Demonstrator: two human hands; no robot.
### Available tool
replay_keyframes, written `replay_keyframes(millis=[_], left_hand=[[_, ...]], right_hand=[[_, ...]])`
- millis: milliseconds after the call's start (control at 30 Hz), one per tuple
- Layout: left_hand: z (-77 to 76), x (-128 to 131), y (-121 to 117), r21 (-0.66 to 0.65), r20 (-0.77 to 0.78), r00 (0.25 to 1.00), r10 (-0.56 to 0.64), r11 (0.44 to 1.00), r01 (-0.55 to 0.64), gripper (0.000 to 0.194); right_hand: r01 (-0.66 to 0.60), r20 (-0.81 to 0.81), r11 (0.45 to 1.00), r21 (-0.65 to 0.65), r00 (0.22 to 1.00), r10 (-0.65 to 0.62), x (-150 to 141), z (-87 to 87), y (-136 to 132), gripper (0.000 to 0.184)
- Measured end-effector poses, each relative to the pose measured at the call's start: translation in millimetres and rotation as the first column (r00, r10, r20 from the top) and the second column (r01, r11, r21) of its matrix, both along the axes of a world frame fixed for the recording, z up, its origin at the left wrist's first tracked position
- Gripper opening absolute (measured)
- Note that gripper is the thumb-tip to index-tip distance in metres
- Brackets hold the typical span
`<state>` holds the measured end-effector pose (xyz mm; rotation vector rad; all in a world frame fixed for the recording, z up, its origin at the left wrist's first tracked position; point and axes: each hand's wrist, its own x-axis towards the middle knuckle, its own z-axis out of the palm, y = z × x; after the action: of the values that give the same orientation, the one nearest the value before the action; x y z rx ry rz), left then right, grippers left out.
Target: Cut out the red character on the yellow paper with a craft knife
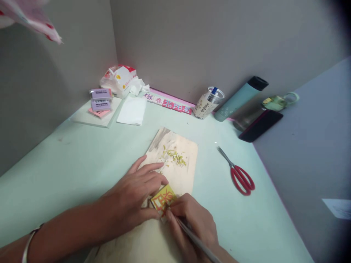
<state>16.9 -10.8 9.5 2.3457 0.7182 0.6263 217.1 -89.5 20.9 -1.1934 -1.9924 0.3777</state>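
A small yellow carving block [163,199], marked with a red character, lies on a pale board [189,146]. My left hand [139,188] grips the block between thumb and fingers, with the other fingers spread over the board. In my right hand [194,219] is a slim grey carving knife [196,239], held like a pen, its tip down at the block's near right part. The fingers of that hand partly cover the tip. Yellow-green shavings [175,157] are scattered on the board just beyond my left fingertips.
Red-handled scissors [242,179] lie on the right. Along the back stand a clear cup [207,104], a teal bottle [240,98] and a dark phone [260,125] leaning on another bottle. Lettered blocks [167,103], white paper [132,110] and wrapped blocks [101,99] are at back left.
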Motion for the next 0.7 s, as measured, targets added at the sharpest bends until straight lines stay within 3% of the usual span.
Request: replay_keyframes(millis=[200, 433, 600, 667, 700], left_hand=[[1.1, 1, -2, -0.011, 0.019, 1.0, 0.014, 1.0, -0.014, 0.045], [0.2, 4, -3, -0.013, 0.044, 0.998, 0.053, 0.999, -0.052, 0.042], [-2.7, 4, -3, -0.004, 0.04, 0.996, 0.076, 0.997, -0.076, 0.049], [-5.2, 5, -1, 0.014, 0.04, 0.996, 0.08, 0.997, -0.08, 0.064], [-6.5, 5, -1, 0.027, 0.038, 0.996, 0.075, 0.997, -0.076, 0.072]], right_hand=[[0.035, 0.184, 0.983, 0.183, 0.981, -0.069, -5, -10.4, 0, 0.02], [-0.005, 0.194, 0.967, 0.253, 0.98, -0.046, -8, -8.6, 1, 0.025], [-0.05, 0.085, 0.986, 0.158, 0.996, 0.037, -4, -5.6, -1, 0.02], [-0.057, -0.022, 0.998, -0.002, 0.998, 0.057, 2, 2.5, 2, 0.018], [-0.074, -0.088, 0.983, -0.166, 0.994, 0.06, 5, 7.3, 5, 0.016]])
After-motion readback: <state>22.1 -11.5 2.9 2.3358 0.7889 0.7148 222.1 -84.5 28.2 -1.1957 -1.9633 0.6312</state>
